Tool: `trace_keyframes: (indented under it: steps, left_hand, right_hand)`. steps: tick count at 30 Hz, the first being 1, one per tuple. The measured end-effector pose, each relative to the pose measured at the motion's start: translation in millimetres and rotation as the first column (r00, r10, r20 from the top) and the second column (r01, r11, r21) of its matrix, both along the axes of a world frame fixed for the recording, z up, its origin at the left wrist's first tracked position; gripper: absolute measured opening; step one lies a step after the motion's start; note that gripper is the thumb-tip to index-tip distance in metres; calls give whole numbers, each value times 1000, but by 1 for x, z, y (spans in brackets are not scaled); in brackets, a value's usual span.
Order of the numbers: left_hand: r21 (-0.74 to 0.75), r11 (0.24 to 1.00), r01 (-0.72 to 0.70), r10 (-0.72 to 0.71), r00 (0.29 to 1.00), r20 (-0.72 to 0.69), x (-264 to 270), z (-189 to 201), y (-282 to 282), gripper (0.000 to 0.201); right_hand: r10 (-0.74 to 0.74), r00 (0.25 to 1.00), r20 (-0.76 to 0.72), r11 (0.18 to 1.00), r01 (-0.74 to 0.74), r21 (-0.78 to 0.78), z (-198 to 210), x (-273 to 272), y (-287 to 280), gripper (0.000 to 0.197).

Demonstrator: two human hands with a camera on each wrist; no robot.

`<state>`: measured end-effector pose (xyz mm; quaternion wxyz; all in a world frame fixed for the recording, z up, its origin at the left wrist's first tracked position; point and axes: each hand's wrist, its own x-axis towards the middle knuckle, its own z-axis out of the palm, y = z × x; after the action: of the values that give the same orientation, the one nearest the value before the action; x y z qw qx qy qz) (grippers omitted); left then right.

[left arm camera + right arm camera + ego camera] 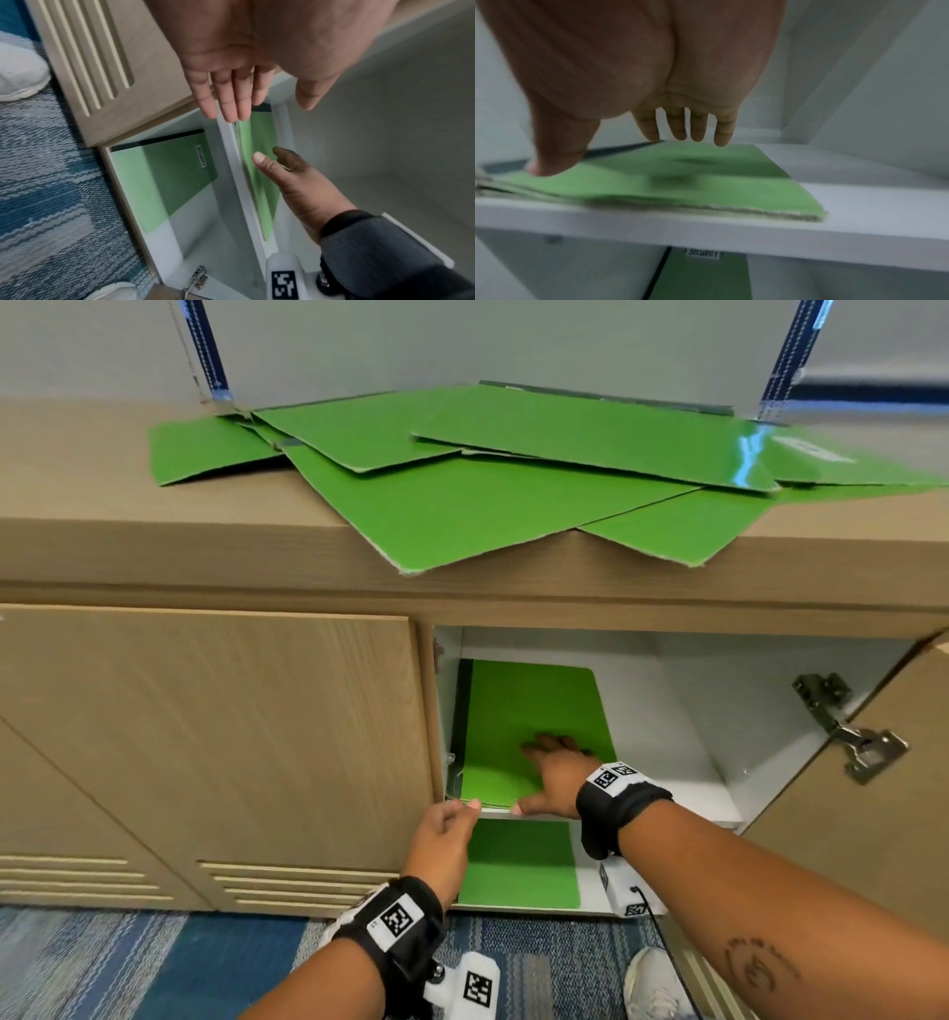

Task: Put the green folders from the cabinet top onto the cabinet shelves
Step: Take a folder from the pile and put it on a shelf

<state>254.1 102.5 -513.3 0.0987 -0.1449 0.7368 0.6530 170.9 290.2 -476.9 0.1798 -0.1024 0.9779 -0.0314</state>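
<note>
Several green folders (488, 505) lie fanned in a loose pile on the wooden cabinet top (154, 526). In the open compartment a small stack of green folders (529, 701) (259, 142) (706, 182) lies flat at the left of the upper white shelf (667, 752) (731, 233). My right hand (557, 767) (295, 172) (680, 130) rests flat on top of it, fingers straight and thumb by its near edge. My left hand (470, 809) (231, 101) touches the stack's front edge with straight fingers. Another green folder (518, 865) (164, 178) (700, 278), labelled SECURITY, lies on the lower shelf.
The compartment's door (873, 814) stands open at the right, its metal hinge (847, 731) showing. A closed wooden door (205, 737) is to the left. Bare white shelf lies right of the stack. Blue patterned carpet and my white shoe (652, 983) are below.
</note>
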Motion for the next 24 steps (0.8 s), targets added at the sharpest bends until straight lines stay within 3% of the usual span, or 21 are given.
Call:
trace_keyframes:
  steps: [2,6,12,16,19,24]
  left_hand:
    - [-2,1000,20,-20,998,-64,1,22,2,18]
    - [-29,997,67,-71,976,-204,4,74,7,22]
    - [-12,994,110,-105,900,-423,20,167,20,15]
    - [-141,986,87,-157,766,-623,40,234,27,5]
    - [-298,954,40,-252,650,-717,54,276,28,13]
    - [-586,767,-261,-473,387,-792,52,337,24,6]
  right_hand:
    - [-53,996,-71,993,45,-106,18,9,-1,89]
    - [-88,976,-201,950,21,-313,70,33,0,74]
    - [-33,921,-388,911,-132,-391,160,87,7,61]
    - [7,901,-434,901,-194,-388,211,117,11,54]
    - [-44,887,-460,869,-193,-456,240,131,18,47]
    - [-169,884,-435,803,-132,-581,277,147,35,19]
